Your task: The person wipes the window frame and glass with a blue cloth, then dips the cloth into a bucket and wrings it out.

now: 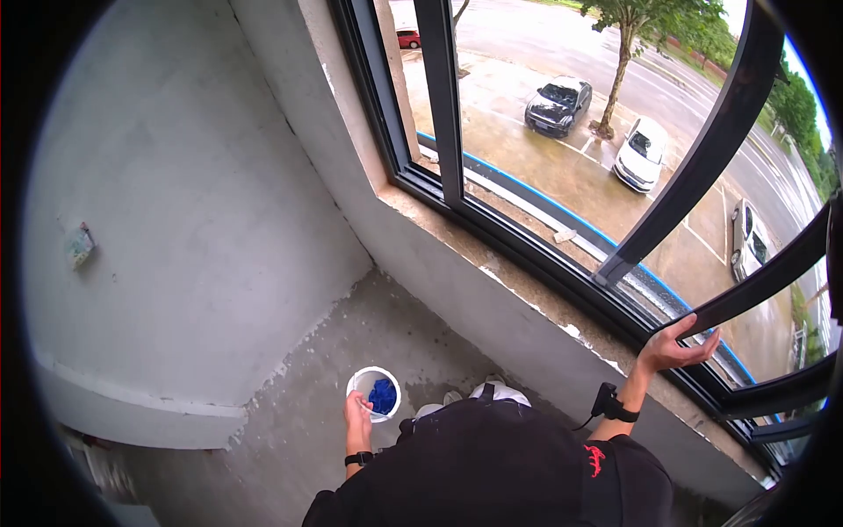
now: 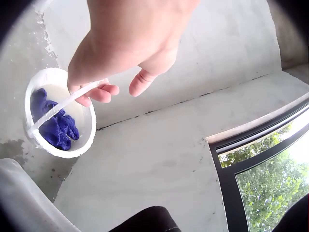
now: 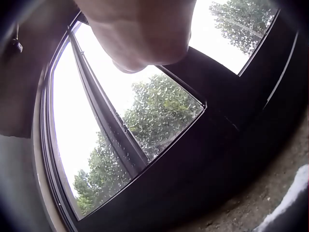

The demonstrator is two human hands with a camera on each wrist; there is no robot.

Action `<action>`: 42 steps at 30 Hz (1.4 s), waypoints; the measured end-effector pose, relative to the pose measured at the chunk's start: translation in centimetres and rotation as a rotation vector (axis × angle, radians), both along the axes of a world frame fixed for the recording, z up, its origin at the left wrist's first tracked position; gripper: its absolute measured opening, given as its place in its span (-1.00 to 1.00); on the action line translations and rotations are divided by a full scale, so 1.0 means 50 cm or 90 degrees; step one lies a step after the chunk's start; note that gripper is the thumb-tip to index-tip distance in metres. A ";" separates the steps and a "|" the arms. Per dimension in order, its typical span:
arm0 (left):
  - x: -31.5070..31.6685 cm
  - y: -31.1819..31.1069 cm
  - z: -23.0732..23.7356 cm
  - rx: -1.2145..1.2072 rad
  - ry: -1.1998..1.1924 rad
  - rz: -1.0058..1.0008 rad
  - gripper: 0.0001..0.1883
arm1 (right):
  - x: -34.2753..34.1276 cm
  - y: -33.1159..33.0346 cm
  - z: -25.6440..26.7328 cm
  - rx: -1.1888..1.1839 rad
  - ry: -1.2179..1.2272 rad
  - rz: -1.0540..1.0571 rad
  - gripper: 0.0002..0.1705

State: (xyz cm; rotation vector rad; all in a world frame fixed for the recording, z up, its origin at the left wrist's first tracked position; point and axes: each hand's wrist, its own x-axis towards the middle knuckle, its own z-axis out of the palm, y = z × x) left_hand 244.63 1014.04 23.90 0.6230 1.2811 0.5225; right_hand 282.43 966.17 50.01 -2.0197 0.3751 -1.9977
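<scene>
A white bucket (image 1: 355, 383) with a crumpled blue cloth (image 1: 382, 397) inside hangs or stands low over the floor, to the left of the person's feet. My left hand (image 1: 356, 413) holds its white handle (image 2: 65, 102), fingers curled round it in the left wrist view. In that view the thumb stands away from the handle. My right hand (image 1: 674, 350) is up at the dark window sash (image 1: 746, 297), thumb and fingers spread at its lower corner. The right wrist view shows part of the right hand (image 3: 145, 38) before the wet glass; its fingertips are hidden.
A rough sill (image 1: 527, 299) runs below the dark window frame (image 1: 562, 279). Bare grey walls (image 1: 202, 176) meet at a corner on the left. The concrete floor (image 1: 299, 413) has patches and debris along its edges. Parked cars and trees show outside.
</scene>
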 end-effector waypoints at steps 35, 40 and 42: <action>0.173 0.105 -0.017 -0.010 -0.008 -0.144 -0.90 | 0.032 -0.422 0.031 0.172 0.011 -0.192 -0.24; 0.182 0.140 -0.018 0.003 -0.023 -0.162 -0.88 | 0.015 -0.596 -0.012 0.049 0.029 -0.188 -0.31; 0.195 0.138 -0.021 0.009 -0.013 -0.168 -0.88 | 0.013 -0.611 -0.009 0.096 0.023 -0.144 -0.30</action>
